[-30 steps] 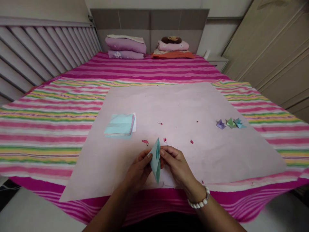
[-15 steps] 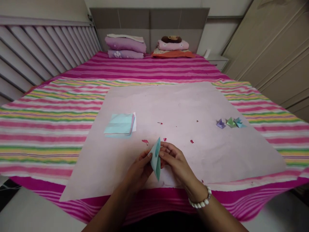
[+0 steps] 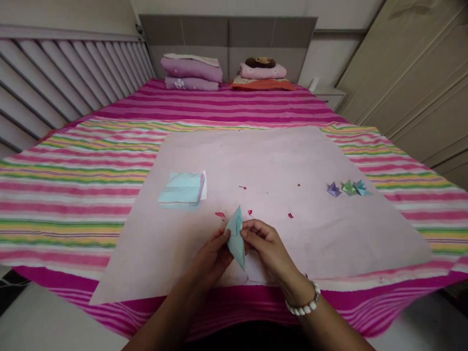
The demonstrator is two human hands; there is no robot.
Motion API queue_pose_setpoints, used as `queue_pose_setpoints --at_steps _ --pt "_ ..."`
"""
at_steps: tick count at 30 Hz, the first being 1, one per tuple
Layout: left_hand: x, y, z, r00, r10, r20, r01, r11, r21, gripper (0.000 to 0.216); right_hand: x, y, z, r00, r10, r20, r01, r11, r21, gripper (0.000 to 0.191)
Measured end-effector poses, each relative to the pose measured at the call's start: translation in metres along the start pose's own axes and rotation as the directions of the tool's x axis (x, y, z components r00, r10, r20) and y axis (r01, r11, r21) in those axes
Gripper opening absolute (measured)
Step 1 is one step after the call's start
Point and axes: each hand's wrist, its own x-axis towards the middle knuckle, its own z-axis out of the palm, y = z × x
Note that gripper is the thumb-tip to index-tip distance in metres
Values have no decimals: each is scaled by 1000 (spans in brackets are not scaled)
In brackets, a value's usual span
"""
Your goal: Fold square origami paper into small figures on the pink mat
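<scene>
A folded light-blue origami paper [image 3: 236,239] is held upright between my two hands, above the near part of a large pale sheet [image 3: 278,161]. My left hand [image 3: 215,251] pinches its left side, thumb on the face. On the right edge, my right hand [image 3: 261,241] grips it between thumb and fingers; a white bead bracelet circles that wrist. Fingers behind the paper are partly hidden. Small red paper scraps [image 3: 220,214] lie just beyond the hands. To the left rests a stack of square papers [image 3: 182,189], light blue on top.
Small folded paper pieces, purple [image 3: 334,189], green [image 3: 349,187] and blue [image 3: 361,188], sit at the sheet's right. The sheet lies on a striped bedspread [image 3: 73,195]. Folded bedding [image 3: 192,70] is stacked by the headboard [image 3: 256,31]. A slatted rail [image 3: 73,73] runs along the left.
The folded light-blue paper has turned slightly between my hands, its gap on the right now narrower and its lower tip shifted a little right. Both hands keep their hold.
</scene>
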Motion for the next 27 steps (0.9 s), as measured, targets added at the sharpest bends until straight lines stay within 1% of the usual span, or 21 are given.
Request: queue_pose_setpoints --at_steps 3,6,8,11,13,15,16,18,20,22,24,27 --pt "1 1 3 999 -20 -39 19 1000 -19 15 1 0 -2 999 23 -47 -23 1000 7 16" --pt "2 4 6 993 2 -120 -8 999 -50 16 3 0 -6 992 26 -127 -25 1000 14 15" --pt "3 7 9 987 31 -159 -35 999 -27 17 4 0 -9 986 13 -165 -9 1000 21 19" --pt "4 9 12 978 92 -186 -81 995 61 22 4 -1 -11 990 -5 -140 13 999 50 29" --pt "3 9 13 967 155 -201 -125 980 154 26 4 -1 -10 993 -29 -117 35 998 48 29" --pt "1 9 14 947 248 -205 -183 939 291 25 4 -1 -8 990 -53 -128 60 997 44 25" --pt "-2 9 14 936 301 -184 -217 903 372 24 4 -1 -8 988 -55 -144 64 996 60 25" --pt "-7 9 15 920 382 -85 -294 818 494 24 4 0 -8 986 -14 -166 36 991 128 23" --pt "-12 10 18 916 397 57 -367 772 518 33 4 0 -9 984 60 -167 -23 976 218 24" --pt "-15 11 22 909 388 155 -412 774 480 43 5 1 -10 982 126 -138 -81 953 293 26" --pt "-17 12 25 901 395 182 -432 768 472 43 5 2 -11 980 168 -104 -121 926 358 26" --pt "-17 12 28 890 427 159 -440 714 545 30 4 3 -8 973 221 -67 -173 888 426 22"
